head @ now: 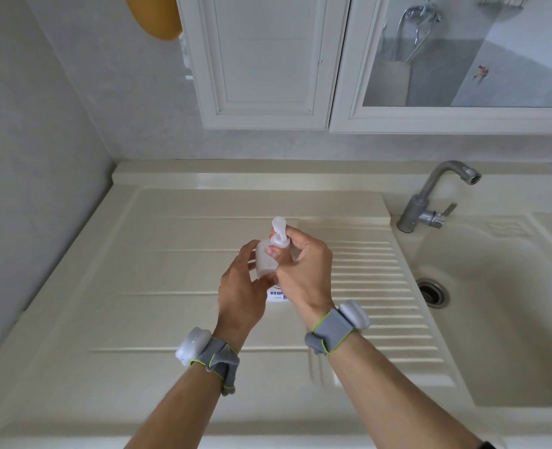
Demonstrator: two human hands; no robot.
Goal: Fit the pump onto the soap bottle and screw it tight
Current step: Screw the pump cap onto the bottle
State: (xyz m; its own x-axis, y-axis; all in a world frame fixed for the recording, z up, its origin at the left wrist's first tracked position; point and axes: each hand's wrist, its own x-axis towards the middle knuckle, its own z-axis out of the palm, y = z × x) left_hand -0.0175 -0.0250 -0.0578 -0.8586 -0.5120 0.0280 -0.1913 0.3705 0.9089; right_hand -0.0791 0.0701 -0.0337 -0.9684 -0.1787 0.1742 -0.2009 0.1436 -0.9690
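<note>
The right hand [303,267] is pinching the collar of the pump [280,236] between thumb and fingers, seemingly twisting it; the left hand [242,286] is wrapping closed around the body of the soap bottle [264,260], steadying it; the pump is sitting on the neck already, so fitting looks done, while tightening is probably under way; the bottle is translucent white, labelled low down, standing on the ribbed drainboard [365,270] left of the faucet [430,202].

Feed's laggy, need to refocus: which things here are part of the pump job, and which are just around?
In the job: soap bottle, pump, left hand, right hand.

Just around: faucet, sink drain, wall cabinet, mirror.
</note>
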